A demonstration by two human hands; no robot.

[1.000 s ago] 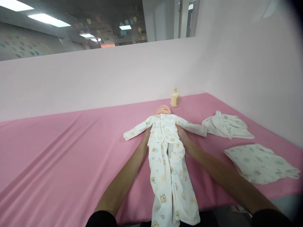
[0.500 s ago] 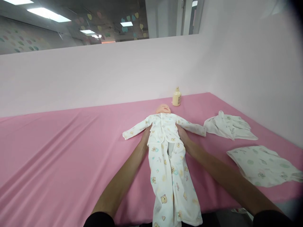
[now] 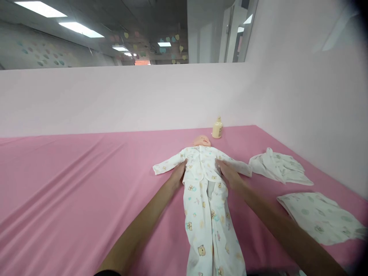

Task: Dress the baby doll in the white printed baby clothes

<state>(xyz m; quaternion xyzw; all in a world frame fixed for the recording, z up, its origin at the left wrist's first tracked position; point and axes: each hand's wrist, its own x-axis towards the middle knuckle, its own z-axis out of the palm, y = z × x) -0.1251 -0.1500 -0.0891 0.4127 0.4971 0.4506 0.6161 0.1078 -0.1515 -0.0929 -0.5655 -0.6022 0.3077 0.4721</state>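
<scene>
A baby doll point(image 3: 202, 140) lies on its back, its head toward the far wall. It wears a white long-sleeved shirt point(image 3: 198, 163) and matching pants point(image 3: 198, 214) with bear prints; the sleeves spread out to both sides. My left hand point(image 3: 179, 171) is at the left side of the doll's chest, below the armpit, fingers closed against the shirt and partly hidden. On the opposite side, my right hand point(image 3: 227, 171) grips the chest in the same way, some of its fingers out of sight. The pant legs reach toward me past the lower edge of the view.
Pink sheeting point(image 3: 86, 199) covers the table, with wrinkles at left. A cream pump bottle point(image 3: 217, 129) stands behind the doll's head. At right lie a crumpled white garment point(image 3: 278, 165) and a folded green-printed cloth point(image 3: 322, 218). White walls point(image 3: 129, 99) border the back and right.
The view has tilted up and shifted slightly left, so everything sits lower in the picture. Both hands stay at the doll's sides, with little change in their hold.
</scene>
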